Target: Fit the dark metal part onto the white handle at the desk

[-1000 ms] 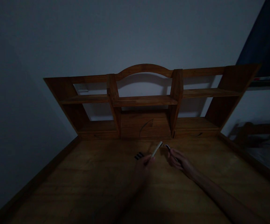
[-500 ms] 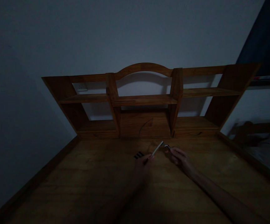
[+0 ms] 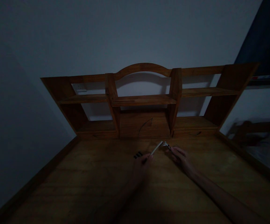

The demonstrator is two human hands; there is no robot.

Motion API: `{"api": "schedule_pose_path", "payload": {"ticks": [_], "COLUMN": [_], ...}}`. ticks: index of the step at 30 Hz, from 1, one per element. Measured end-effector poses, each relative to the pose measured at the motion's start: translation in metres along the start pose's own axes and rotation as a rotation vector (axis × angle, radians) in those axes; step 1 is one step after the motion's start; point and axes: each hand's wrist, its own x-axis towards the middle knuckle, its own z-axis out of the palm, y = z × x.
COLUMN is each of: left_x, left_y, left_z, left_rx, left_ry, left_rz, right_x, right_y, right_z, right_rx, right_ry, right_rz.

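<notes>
My left hand (image 3: 142, 163) is closed around a thin, pale, straight stick-like piece (image 3: 157, 148), whose free end slants up and away to the right. Between the fingers of my right hand (image 3: 179, 155) is a small tool with a dark handle and a shiny metal head (image 3: 165, 144). That metal head is close beside the tip of the pale stick; whether they touch, I cannot tell. Several small black pieces (image 3: 138, 155) lie on the wooden desktop (image 3: 172, 193) just beyond my left hand. Dim light hides the finer details.
A wooden shelf unit (image 3: 144, 100) with compartments stands along the back of the desk against the wall. Small drawers (image 3: 195, 133) form its base. Raised edges (image 3: 249, 160) border the desktop on both sides. A wall socket (image 3: 80, 88) shows behind the left shelf.
The tool's metal head in my right hand has turned and shifted slightly. My left hand keeps its hold on the stick, nearly in place. The whole view has drifted a little.
</notes>
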Motion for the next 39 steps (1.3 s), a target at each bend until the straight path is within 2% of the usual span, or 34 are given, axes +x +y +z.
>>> {"api": "schedule_pose_path", "payload": {"ticks": [6, 10, 13, 18, 23, 29, 35, 39], "left_x": [-0.0022, -0.0015, -0.0019, -0.0037, -0.0041, -0.0044, -0.0021, -0.0023], "left_y": [0.0025, 0.0028, 0.0059, 0.0068, 0.0065, 0.0071, 0.0043, 0.0026], "left_z": [-0.0009, -0.0004, -0.0019, -0.0014, -0.0029, -0.0025, -0.0022, 0.0009], "left_rx": [-0.035, -0.003, 0.006, 0.016, 0.030, -0.009, 0.014, -0.013], "left_ry": [-0.034, -0.004, 0.029, 0.004, 0.045, -0.021, 0.036, -0.016], "left_rz": [0.034, 0.010, 0.009, 0.020, -0.011, 0.032, 0.005, 0.020], "right_x": [-0.0038, -0.0041, -0.0037, -0.0023, -0.0028, -0.0030, -0.0018, -0.0024], "right_y": [-0.0040, -0.0044, -0.0031, 0.0009, -0.0011, -0.0018, -0.0001, -0.0008], "right_z": [0.0027, 0.0025, 0.0004, -0.0030, -0.0003, 0.0005, 0.0000, 0.0027], "right_rx": [-0.012, -0.007, -0.074, -0.188, -0.166, -0.168, -0.135, -0.084], "right_ry": [-0.003, 0.007, 0.010, 0.018, 0.018, 0.017, 0.005, 0.021], "right_rz": [0.023, 0.029, 0.004, -0.029, -0.076, -0.042, -0.028, -0.023]}}
